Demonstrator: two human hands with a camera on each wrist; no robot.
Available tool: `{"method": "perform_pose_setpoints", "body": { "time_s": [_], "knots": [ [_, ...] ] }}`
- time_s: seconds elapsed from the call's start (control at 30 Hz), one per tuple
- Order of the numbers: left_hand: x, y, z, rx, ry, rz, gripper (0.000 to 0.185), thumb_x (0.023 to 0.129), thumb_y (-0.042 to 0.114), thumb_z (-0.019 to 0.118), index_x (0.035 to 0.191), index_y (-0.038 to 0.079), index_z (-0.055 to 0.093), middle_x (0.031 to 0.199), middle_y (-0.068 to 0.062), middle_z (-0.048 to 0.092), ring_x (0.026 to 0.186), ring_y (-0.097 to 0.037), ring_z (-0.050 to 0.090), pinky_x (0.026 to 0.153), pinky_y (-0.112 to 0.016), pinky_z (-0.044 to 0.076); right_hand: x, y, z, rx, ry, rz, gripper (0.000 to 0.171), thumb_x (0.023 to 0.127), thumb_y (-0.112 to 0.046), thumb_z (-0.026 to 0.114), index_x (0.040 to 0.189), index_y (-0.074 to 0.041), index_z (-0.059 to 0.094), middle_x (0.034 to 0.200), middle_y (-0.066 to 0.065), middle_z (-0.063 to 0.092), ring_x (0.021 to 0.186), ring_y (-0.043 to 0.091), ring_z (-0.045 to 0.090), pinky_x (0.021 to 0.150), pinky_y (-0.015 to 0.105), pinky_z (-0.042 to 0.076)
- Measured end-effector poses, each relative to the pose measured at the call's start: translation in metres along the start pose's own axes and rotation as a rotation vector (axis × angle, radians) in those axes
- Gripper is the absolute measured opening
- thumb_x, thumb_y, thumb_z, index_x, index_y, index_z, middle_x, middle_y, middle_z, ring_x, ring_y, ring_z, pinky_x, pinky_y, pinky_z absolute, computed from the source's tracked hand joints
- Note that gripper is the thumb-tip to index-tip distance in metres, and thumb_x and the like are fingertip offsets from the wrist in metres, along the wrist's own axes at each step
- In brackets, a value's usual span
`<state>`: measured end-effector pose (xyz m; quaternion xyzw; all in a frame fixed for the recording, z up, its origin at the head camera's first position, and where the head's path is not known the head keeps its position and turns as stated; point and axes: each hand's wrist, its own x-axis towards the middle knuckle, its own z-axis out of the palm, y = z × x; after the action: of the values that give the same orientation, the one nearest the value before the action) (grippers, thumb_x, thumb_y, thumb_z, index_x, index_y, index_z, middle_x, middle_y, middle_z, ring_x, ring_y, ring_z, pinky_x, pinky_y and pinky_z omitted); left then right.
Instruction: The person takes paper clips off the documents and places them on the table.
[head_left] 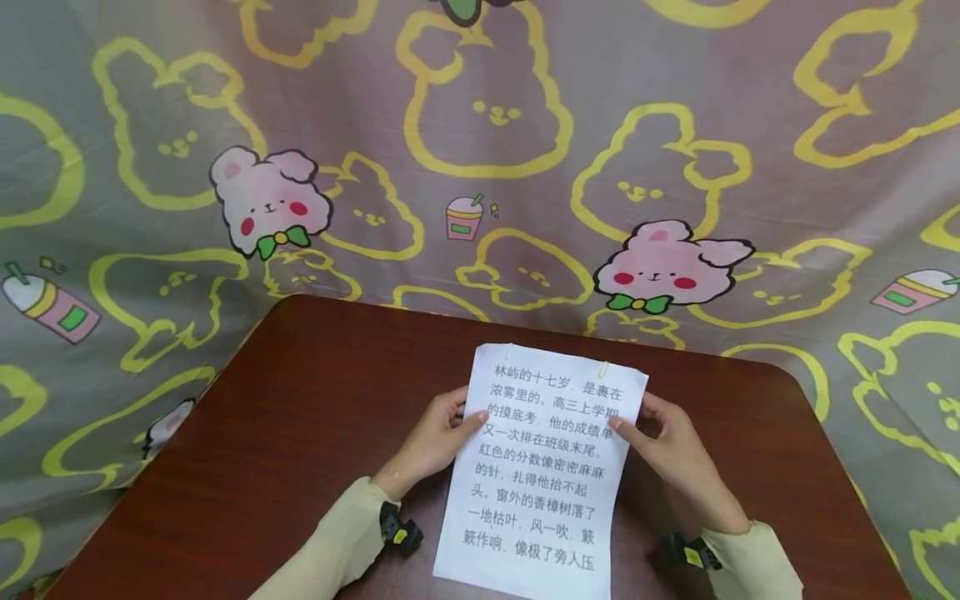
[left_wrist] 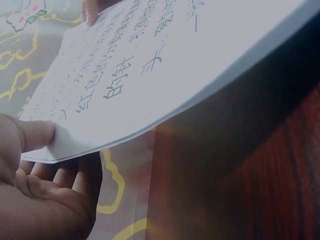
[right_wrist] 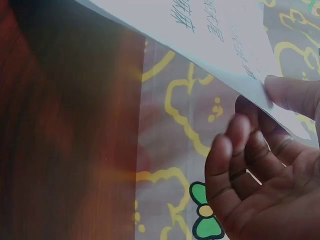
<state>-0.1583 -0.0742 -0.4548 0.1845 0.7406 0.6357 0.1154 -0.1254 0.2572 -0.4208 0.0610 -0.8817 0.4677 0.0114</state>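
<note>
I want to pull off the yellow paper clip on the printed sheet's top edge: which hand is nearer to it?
Right. The right hand holds the sheet's right edge, below the yellow paper clip; the left hand holds the left edge, farther away.

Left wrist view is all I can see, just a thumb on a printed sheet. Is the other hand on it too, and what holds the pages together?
Observer: Yes. In the head view the right hand grips the right edge of the sheet, while the left hand grips its left edge.
Operator: And the fastening?
Observer: A yellow paper clip sits on the top edge, towards the right corner.
Operator: Is the sheet flat on the table?
Observer: No. The right wrist view shows it raised above the brown table, thumb on top and fingers curled beneath.
</note>
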Motion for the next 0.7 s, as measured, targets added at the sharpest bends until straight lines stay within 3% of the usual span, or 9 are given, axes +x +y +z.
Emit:
{"method": "perform_pose_setpoints", "body": {
  "time_s": [0.13, 0.37, 0.7],
  "knots": [
    [-0.001, 0.000, 0.001, 0.006, 0.001, -0.003, 0.033, 0.108, 0.007, 0.055, 0.141, 0.004, 0.059, 0.108, -0.021, 0.078, 0.075, -0.019, 0.077, 0.063, -0.031, 0.063, 0.002, -0.005, -0.003, 0.006, 0.030, -0.019, 0.044, 0.098, -0.020, 0.074, 0.138, -0.007, 0.060, 0.116, 0.017, 0.074, 0.084, 0.012, 0.069, 0.072, 0.024, 0.057],
    [-0.004, 0.002, 0.000, 0.010, -0.003, 0.003, 0.034, 0.108, 0.007, 0.054, 0.142, 0.004, 0.058, 0.108, -0.021, 0.078, 0.076, -0.020, 0.077, 0.063, -0.031, 0.063, 0.010, -0.019, -0.003, 0.045, 0.066, -0.074, 0.033, 0.099, -0.015, 0.072, 0.128, -0.005, 0.059, 0.115, 0.018, 0.071, 0.081, 0.012, 0.071, 0.067, 0.027, 0.059],
    [-0.003, 0.004, 0.000, 0.015, -0.001, 0.010, 0.033, 0.108, 0.008, 0.055, 0.141, 0.006, 0.059, 0.109, -0.020, 0.078, 0.076, -0.020, 0.077, 0.064, -0.032, 0.063, 0.022, -0.037, -0.003, 0.101, 0.098, -0.103, 0.033, 0.098, -0.011, 0.072, 0.129, -0.003, 0.063, 0.115, 0.020, 0.066, 0.079, 0.010, 0.071, 0.066, 0.027, 0.062]
  ]
}}
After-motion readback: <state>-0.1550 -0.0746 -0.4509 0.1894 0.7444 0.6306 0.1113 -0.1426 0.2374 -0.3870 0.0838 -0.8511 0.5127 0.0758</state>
